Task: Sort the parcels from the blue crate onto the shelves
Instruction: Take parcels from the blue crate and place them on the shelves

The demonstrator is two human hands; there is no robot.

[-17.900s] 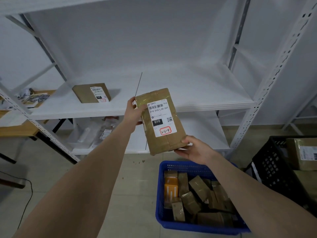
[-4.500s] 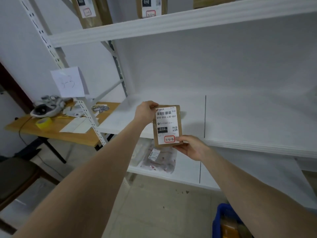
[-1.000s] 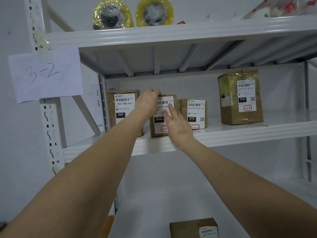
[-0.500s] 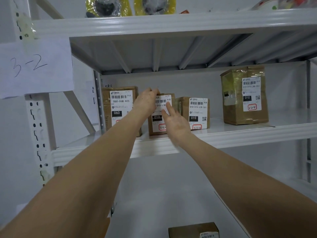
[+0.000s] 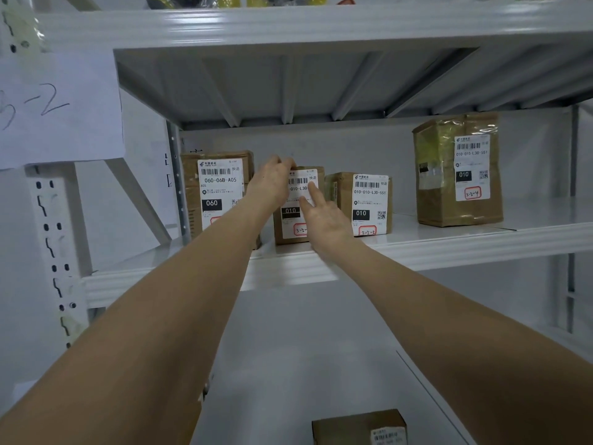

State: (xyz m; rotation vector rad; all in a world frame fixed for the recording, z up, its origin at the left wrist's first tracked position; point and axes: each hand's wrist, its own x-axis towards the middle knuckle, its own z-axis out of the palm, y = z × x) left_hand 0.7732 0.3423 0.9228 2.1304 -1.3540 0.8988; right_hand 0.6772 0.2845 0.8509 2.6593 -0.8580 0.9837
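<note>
Looks like the placing step for this one. The parcel [image 5: 293, 220] stands upright on the middle shelf [image 5: 449, 244], close to the front edge and toward the left end. It sits between the 060 parcel [image 5: 216, 187] and a small 010 parcel [image 5: 364, 203], and I can't tell if it touches either one. The left hand [image 5: 272, 184] has its fingers curled over the parcel's top corner, gripping it. The right hand [image 5: 325, 216] is flat, with straight fingers [image 5: 313, 195] laid against the label, so it's steadying rather than holding.

My guess is it's basically set down. The next move would be a small nudge to square it up with its neighbours, label facing out, then easing both hands off without tipping it. After that it's back down for another one. The blue crate isn't in view from here.

As for the rest, it's white metal racking against a pale wall. A taller parcel [image 5: 459, 171] stands further along toward the right end of the same shelf. A handwritten 3-2 paper sign [image 5: 57, 107] is stuck on the slotted upright [image 5: 51, 236] at the left. There's another shelf above [image 5: 288, 27] with yellowish stuff cut off at the top. A brown parcel [image 5: 359, 427] lies on the shelf below.
</note>
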